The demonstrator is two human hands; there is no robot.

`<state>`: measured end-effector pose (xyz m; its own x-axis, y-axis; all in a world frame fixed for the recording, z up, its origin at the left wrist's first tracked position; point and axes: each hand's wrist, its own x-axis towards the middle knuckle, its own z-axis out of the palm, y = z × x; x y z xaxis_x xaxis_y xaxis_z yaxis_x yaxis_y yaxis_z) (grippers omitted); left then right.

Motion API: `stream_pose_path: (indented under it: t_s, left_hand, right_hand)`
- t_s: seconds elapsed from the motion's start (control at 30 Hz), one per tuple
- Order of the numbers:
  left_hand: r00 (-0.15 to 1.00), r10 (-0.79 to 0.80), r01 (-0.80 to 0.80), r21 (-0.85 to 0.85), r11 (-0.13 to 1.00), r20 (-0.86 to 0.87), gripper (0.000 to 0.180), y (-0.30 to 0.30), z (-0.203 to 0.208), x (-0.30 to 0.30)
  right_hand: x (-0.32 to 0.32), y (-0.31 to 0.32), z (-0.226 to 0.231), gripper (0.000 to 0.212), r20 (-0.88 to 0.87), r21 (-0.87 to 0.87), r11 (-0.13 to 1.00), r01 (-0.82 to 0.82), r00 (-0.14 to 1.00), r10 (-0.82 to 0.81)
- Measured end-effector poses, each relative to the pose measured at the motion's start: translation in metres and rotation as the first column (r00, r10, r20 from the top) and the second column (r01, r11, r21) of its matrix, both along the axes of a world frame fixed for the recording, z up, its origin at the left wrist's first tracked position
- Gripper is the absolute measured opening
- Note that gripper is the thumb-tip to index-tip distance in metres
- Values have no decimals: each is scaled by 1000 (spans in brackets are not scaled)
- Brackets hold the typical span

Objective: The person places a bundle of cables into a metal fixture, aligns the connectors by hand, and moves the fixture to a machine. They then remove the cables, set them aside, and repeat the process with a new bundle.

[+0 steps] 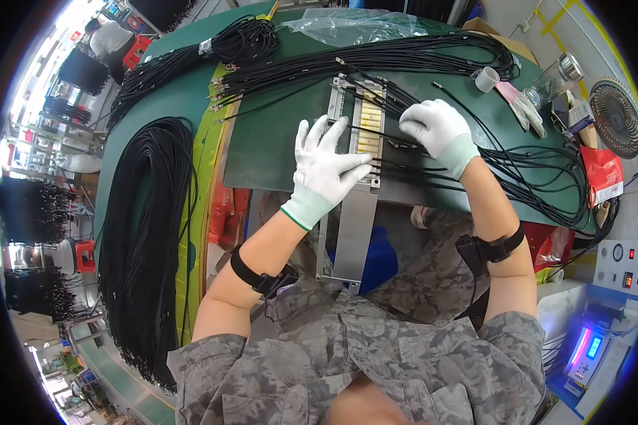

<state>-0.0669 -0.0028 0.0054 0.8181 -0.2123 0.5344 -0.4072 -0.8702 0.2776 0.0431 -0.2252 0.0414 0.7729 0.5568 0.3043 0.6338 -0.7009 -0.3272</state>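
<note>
My left hand [326,166], in a white glove, is open with its fingers spread beside a long metal fixture [356,234]. Its thumb reaches over the row of yellow slotted blocks [369,124] on that fixture, and its fingertips are near the end of a thin black cable [376,132]. The cable crosses the blocks toward my right hand [438,133], also gloved in white, whose curled fingers are closed on it; the exact grip is partly hidden. Several more black cables [418,170] lie across the fixture under and beside the right hand.
Bundles of black cable [149,227] lie on the left and along the back of the green table [262,156]. At right are a grey roll [486,79], spare gloves [521,106], a glass jar [554,78], a fan [615,117] and a red packet [601,176]. Clear plastic [354,27] lies behind.
</note>
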Motion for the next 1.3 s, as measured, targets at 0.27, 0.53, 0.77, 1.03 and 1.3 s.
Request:
stream_pose_path:
  t_s: [0.27,0.53,0.77,1.03,1.3]
  left_hand:
    - [998,-33,37,-89,995,47,18,1,-9,4]
    - [999,-20,23,-74,997,34,22,2,-2,1]
    - [996,-44,60,-238,969,72,25,7,-2,4]
    - [999,-42,21,-521,853,-28,22,15,-9,1]
    - [992,-86,111,-324,940,90,14,11,2,0]
  right_hand:
    - [21,-9,-12,14,127,-40,996,75,990,-69]
    - [-15,11,-4,12,36,-321,945,-64,996,79]
    - [-42,34,3,13,-88,168,927,-337,931,354]
    - [-27,16,4,14,-383,289,925,-247,855,348]
    - [-45,38,-5,17,-432,434,872,-227,797,423]
